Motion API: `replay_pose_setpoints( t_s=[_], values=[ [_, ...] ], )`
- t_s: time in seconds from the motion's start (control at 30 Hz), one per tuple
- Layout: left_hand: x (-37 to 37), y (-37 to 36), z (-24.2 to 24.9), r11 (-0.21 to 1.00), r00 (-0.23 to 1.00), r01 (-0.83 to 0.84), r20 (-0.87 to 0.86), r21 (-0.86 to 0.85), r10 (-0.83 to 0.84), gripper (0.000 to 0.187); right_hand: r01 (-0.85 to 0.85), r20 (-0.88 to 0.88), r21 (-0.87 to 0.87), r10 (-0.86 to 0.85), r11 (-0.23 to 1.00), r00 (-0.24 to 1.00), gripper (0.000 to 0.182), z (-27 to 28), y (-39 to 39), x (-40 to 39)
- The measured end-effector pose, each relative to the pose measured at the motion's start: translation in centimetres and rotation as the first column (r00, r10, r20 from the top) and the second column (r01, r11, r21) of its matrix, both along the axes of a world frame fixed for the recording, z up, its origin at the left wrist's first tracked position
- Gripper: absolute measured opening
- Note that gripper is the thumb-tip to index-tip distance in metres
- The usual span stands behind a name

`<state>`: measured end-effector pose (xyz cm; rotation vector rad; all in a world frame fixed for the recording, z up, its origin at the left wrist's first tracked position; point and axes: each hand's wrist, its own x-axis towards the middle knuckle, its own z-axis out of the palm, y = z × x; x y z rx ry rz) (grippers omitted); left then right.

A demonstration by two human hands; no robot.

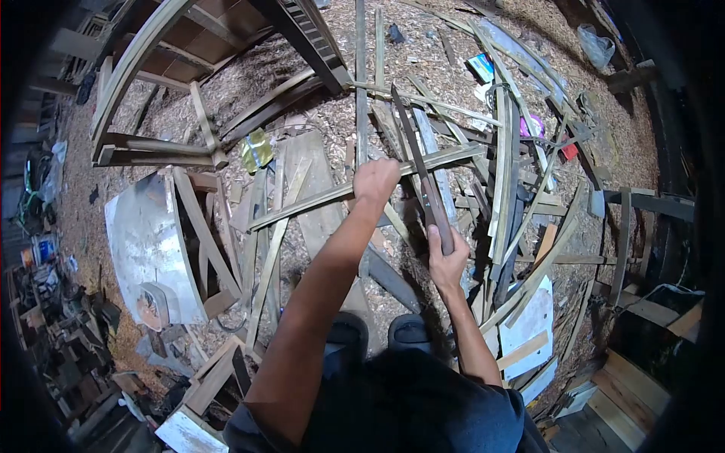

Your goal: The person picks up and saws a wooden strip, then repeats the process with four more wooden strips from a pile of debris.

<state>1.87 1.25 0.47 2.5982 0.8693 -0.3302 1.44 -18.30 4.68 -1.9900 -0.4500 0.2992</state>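
- Cool, whitish light falls brightest on the middle of the view; its source is out of frame.
- Both the left hand (377, 180) and the right hand (448, 260) are evenly lit and fairly distinct.
- Pale glare washes over the white panel (143, 230).
- The dark shirt (453, 411) sinks into near-black, with little detail.
- Strong wide-angle distortion bows the wooden frame (136, 66) at upper left.
- The corners fade to black; the dim outer edges look soft.
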Motion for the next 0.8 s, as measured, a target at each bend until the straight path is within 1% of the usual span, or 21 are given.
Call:
replay_pose_setpoints(
  t_s=[0.07,0.17,0.33,0.37,0.4,0.57,0.6,0.63,0.77,0.8],
  values=[
    [-0.1,0.0,0.5,1.000,1.000,0.017,-0.022,0.021,-0.016,0.023,-0.004,-0.001,-0.014,0.004,1.000,1.000,0.035,0.0,-0.1,0.0],
    [0.0,0.0,0.0,1.000,1.000,0.013,-0.028,0.020,-0.013,0.023,-0.002,-0.052,0.023,0.003,1.000,0.999,0.035,-0.2,-0.2,0.1],
    [-0.1,0.0,-0.7,1.000,1.000,0.001,-0.016,0.017,-0.001,0.021,0.014,-0.023,0.021,-0.014,1.000,1.000,0.035,-0.3,-0.8,0.1],
    [0.0,0.1,-0.9,1.000,1.000,0.012,-0.021,0.023,-0.011,0.021,-0.013,-0.076,-0.038,0.010,0.999,0.997,0.032,-0.3,-1.0,0.2],
    [0.0,0.1,-0.9,1.000,1.000,0.014,-0.018,0.022,-0.013,0.021,-0.043,-0.131,-0.096,0.030,0.994,0.991,0.033,-0.2,-1.1,0.2],
    [-0.1,0.0,-0.3,1.000,1.000,0.008,-0.026,0.015,-0.007,0.022,-0.039,-0.099,-0.061,0.032,0.997,0.995,0.032,-0.5,-0.9,0.3],
    [0.0,0.1,-0.5,1.000,1.000,0.008,-0.026,0.015,-0.007,0.022,-0.023,-0.077,-0.039,0.020,0.999,0.997,0.033,-0.6,-0.7,0.2],
    [0.0,0.1,-0.8,1.000,1.000,0.001,-0.031,0.008,0.000,0.022,-0.009,-0.054,-0.016,0.008,1.000,0.998,0.037,-0.6,-0.6,0.1],
    [0.1,0.1,-0.3,1.000,0.998,0.007,-0.054,0.002,-0.007,0.023,0.001,-0.053,-0.033,-0.003,0.999,0.999,0.036,-0.4,-0.4,0.1],
    [0.1,0.1,-0.2,1.000,0.998,0.006,-0.055,0.001,-0.006,0.023,0.016,-0.041,-0.004,-0.016,1.000,0.999,0.036,-0.5,-0.3,0.2]
  ],
)
